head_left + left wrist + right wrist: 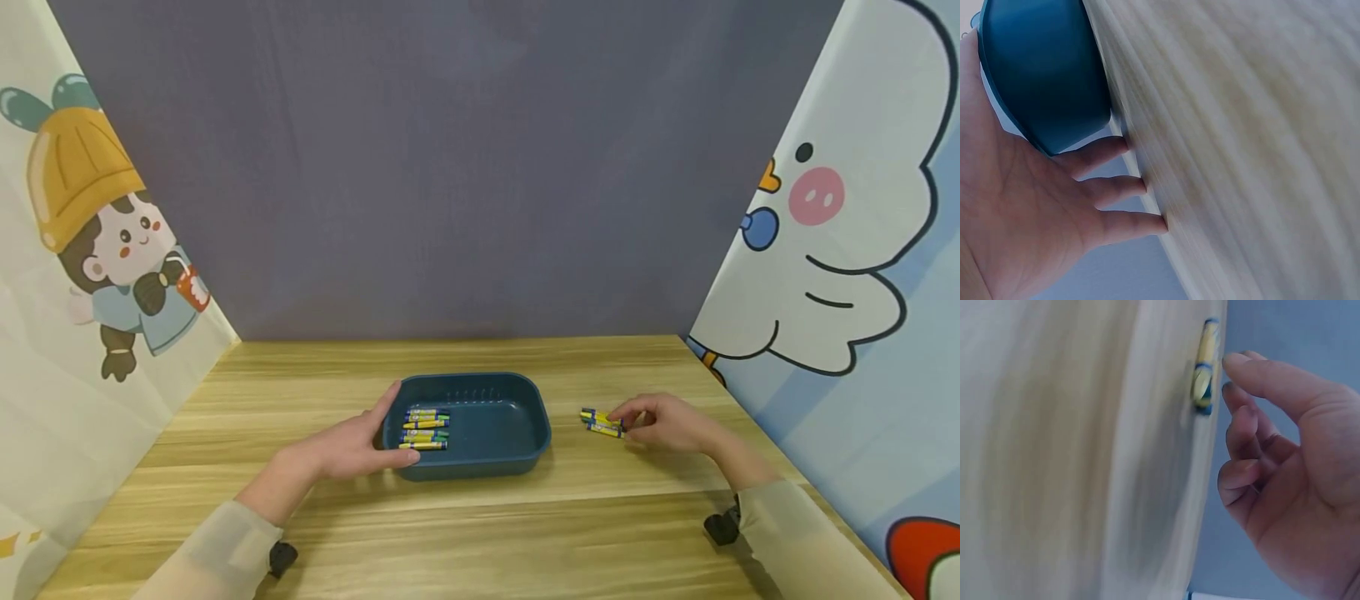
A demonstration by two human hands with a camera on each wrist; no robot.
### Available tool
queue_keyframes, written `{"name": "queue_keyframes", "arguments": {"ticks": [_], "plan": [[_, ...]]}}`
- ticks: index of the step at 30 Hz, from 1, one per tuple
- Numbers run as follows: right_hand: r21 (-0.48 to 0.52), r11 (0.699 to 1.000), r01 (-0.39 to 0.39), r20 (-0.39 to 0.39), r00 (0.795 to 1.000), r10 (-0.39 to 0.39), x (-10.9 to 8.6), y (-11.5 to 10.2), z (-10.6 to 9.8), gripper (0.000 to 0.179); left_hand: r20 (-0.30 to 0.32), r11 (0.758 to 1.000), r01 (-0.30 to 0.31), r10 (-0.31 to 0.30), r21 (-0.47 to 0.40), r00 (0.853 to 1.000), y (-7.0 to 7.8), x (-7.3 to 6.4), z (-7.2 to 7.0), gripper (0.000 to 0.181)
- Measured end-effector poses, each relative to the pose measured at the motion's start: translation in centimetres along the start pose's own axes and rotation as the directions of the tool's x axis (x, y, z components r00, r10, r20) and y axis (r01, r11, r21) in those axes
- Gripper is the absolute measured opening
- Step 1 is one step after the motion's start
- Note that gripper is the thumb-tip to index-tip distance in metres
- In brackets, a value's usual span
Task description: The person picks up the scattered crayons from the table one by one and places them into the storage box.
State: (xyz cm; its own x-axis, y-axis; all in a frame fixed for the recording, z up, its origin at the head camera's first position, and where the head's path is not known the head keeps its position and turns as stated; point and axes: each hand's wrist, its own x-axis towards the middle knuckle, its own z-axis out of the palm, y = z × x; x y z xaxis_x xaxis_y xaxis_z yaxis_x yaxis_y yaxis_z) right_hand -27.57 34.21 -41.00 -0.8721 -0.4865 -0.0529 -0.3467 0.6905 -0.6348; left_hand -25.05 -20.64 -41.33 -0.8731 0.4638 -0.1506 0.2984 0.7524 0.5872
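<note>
A dark teal plastic bin (480, 465) stands on the wooden table. Several crayons in yellow wrappers (425, 424) lie side by side at its left end. My left hand (352, 446) spreads around that end, thumb at the near rim and index finger by the far corner. In the left wrist view, its other straight fingers (1141, 222) reach down to the tabletop beside the bin (1047, 69). To the right of the bin, a small cluster of crayons (598, 420) lies on the table. My right hand (667, 423) hovers right at them, fingers bent and thumb apart from the crayons (1205, 365).
The wooden table (480, 542) runs back to a grey upright panel (465, 167). Cartoon-printed sheets stand at the left (45, 350) and right (847, 250) sides. A small black device (722, 527) sits at the right wrist.
</note>
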Motion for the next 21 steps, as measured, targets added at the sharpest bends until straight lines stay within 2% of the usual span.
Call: {"name": "queue_keyframes", "arguments": {"ticks": [3,8,14,21], "plan": [[-0.01,1.0,-0.026,0.002,1.0,0.026,-0.5,0.9,-0.3,0.036,-0.002,1.0,-0.003,0.003,0.001,1.0,-0.1,0.0,0.0,0.127],[-0.021,1.0,-0.02,0.009,1.0,0.021,-0.6,1.8,-0.3,0.033,-0.001,1.0,-0.001,0.001,0.001,1.0,-0.1,-0.1,0.0,0.127],[-0.016,1.0,-0.016,0.017,1.0,0.016,-0.5,2.2,0.0,0.029,-0.01,1.0,-0.007,0.007,0.007,1.0,-0.1,-0.1,0.1,0.126],[-0.031,0.999,-0.015,-0.017,1.0,0.014,-0.6,2.4,0.4,0.027,0.0,1.0,-0.007,0.007,0.009,1.0,0.0,-0.1,0.1,0.125]]}}
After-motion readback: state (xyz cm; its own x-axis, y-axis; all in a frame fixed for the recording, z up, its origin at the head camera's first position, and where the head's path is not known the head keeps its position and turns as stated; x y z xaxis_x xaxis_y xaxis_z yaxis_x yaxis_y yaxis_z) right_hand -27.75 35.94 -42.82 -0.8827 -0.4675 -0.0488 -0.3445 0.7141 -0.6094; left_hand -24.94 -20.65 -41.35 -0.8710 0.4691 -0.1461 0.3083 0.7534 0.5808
